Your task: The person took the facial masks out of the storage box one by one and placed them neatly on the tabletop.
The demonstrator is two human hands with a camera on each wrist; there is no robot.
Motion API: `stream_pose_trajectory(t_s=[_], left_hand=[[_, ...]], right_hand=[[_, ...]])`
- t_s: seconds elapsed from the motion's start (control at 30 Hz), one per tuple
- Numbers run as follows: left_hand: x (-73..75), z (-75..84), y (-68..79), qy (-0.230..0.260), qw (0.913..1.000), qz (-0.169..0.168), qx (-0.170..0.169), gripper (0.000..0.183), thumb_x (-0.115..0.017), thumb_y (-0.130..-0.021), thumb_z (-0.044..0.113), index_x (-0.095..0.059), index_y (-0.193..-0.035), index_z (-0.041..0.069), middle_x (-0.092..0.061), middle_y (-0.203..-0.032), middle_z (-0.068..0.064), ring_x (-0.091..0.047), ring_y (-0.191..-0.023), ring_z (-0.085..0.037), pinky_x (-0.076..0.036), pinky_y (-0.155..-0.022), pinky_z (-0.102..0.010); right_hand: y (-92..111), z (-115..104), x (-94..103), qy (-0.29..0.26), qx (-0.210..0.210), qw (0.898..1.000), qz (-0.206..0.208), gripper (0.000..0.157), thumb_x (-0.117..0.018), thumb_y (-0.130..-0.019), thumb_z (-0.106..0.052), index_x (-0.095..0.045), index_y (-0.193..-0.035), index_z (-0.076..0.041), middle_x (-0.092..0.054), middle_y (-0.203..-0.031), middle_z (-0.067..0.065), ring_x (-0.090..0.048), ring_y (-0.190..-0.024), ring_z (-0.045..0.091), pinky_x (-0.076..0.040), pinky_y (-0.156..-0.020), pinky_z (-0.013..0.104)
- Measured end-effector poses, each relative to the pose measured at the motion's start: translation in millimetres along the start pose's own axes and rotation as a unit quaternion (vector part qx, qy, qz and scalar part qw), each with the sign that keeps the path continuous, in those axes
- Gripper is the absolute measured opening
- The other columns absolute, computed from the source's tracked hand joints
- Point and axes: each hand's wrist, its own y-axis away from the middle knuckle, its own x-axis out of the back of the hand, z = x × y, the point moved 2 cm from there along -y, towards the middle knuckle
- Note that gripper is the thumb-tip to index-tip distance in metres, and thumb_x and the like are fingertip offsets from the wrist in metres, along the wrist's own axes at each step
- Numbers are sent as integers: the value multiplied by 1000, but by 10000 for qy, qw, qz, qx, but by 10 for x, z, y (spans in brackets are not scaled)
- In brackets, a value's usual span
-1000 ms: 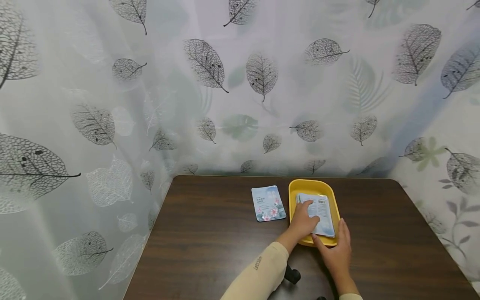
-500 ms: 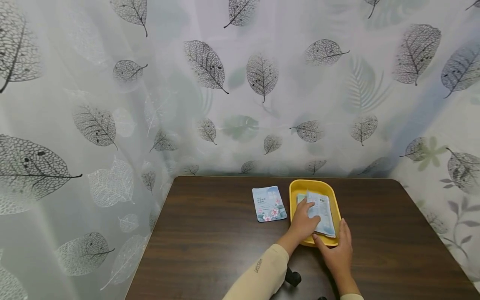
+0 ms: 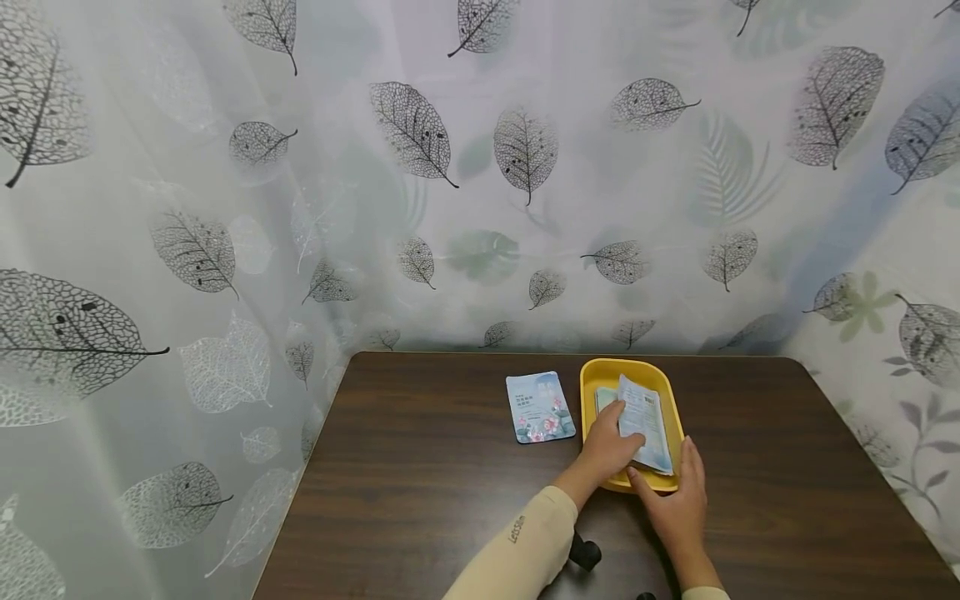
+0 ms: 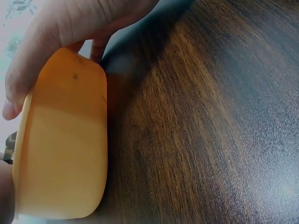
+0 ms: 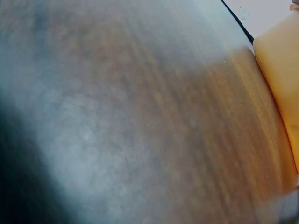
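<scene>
Inside a yellow plastic tray [image 3: 590,392] lies a small pile of flat light-blue sheet mask packets. My left hand [image 3: 609,442] reaches over the near left of the tray and pinches the top sheet mask packet [image 3: 647,421] between thumb and fingers, its far left corner raised. A pale green packet [image 3: 603,398] shows beneath it. My right hand [image 3: 678,504] grips the tray's near right corner, thumb at the near rim and fingers along the right side. The left wrist view shows the tray's outer wall [image 4: 65,140] with the right hand [image 4: 70,28] over its corner.
Another sheet mask packet [image 3: 540,407] with pink flowers lies face up left of the tray. The brown wood-grain table [image 3: 420,467] meets a leaf-print curtain [image 3: 480,183] at its back edge. A black rounded part [image 3: 585,552] shows under the left forearm.
The left hand has lifted and shifted the top packet to the right, turning its far corner up and uncovering the pale green one beneath. The right hand stays on the tray.
</scene>
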Motion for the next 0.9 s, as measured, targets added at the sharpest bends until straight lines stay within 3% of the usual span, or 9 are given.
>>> stream_pose_trajectory(t_s=[0.33, 0.6, 0.9], left_hand=[[2, -4, 6, -192, 9996, -125, -188, 69, -69, -92, 28, -44, -155, 22, -42, -160, 9, -42, -146, -11, -37, -121, -34], [23, -7, 13, 73, 9997, -229, 15, 66, -69, -93, 29, -46, -155, 24, -47, -157, 10, -44, -145, -10, -40, -119, -36], [57, -17, 54, 578, 9954, 349, -683, 60, -68, -95, 25, -50, -152, 24, -51, -154, 8, -43, -145, -10, -39, -119, -34]], right_hand=[[-8, 5, 7, -9, 13, 10000, -16, 111, -86, -78, -30, -19, -164, -9, -23, -168, 21, -25, -152, 46, -23, -119, 69], [-8, -1, -2, 38, -30, 10000, -36, 112, -86, -78, -33, -19, -164, -9, -23, -168, 20, -26, -152, 47, -23, -119, 69], [-3, 7, -5, 53, -44, 10000, -55, 112, -86, -78, -33, -18, -164, -10, -23, -168, 20, -25, -152, 46, -24, -119, 69]])
